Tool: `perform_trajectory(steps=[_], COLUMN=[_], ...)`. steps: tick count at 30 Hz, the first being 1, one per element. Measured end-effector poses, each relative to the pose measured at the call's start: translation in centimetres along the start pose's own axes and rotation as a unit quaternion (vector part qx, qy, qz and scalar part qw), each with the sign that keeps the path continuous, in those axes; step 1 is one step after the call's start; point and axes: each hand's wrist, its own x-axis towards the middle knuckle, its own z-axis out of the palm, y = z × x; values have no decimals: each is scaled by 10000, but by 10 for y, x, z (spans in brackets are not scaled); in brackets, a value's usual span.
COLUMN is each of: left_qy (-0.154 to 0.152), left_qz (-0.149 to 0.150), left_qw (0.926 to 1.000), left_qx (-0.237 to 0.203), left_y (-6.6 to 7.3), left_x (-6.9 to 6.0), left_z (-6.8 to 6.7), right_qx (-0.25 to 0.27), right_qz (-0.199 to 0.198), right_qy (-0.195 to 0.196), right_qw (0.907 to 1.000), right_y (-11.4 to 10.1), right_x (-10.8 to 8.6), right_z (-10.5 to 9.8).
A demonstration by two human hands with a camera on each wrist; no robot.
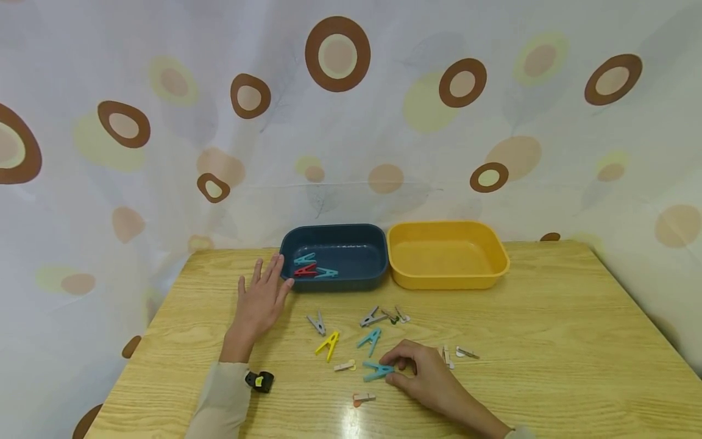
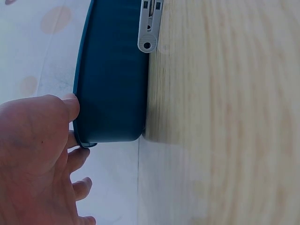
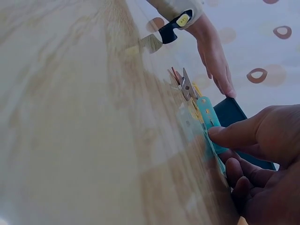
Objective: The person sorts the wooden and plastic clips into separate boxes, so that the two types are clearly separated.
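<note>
The head view looked forward and down across the table (image 1: 548, 329) toward a patterned cloth (image 1: 340, 134), widest and farthest off, with left hand (image 1: 260, 303) and right hand (image 1: 425, 375) both in frame. The left wrist view, close to its hand, lay sideways, so the table ran upright beside the outer wall of the blue bin (image 2: 112, 84). The right wrist view looked low and tilted along the table, close by its hand. All three shared the left hand and blue bin.

A person's right hand (image 1: 419, 373) pinches a light-blue clothespin (image 1: 383, 369) at lower center, above a wooden table (image 1: 548, 341), as the left hand (image 1: 260, 305), fingers outstretched left of center, touches a dark-blue tub (image 1: 337, 285) holding three pins (image 1: 305, 270). A yellow tub (image 1: 446, 282) sits center right.
</note>
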Motion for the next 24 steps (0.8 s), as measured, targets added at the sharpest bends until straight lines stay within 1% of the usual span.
perform_trajectory(steps=[8,14,18,21,24], left_qy=[-55,-33,-56,-49,-35], left_qz=[-34,22,-7,-21,31], left_qw=[10000,10000,10000,10000,9999], left_qx=[35,4,-22,-61,-100], left_y=[0,2,0,2,3], left_x=[1,2,-1,-2,0], left_z=[-1,-1,-3,-4,-3], right_qx=[59,112,213,267,319], right_qz=[-36,-54,-80,-84,-87], right_qy=[-1,113,194,218,282], right_qw=[10000,9999,9996,9994,9991], right_y=[-2,-2,-3,-4,-8], right_x=[0,0,2,3,5], right_z=[-2,-4,-3,-5,-10])
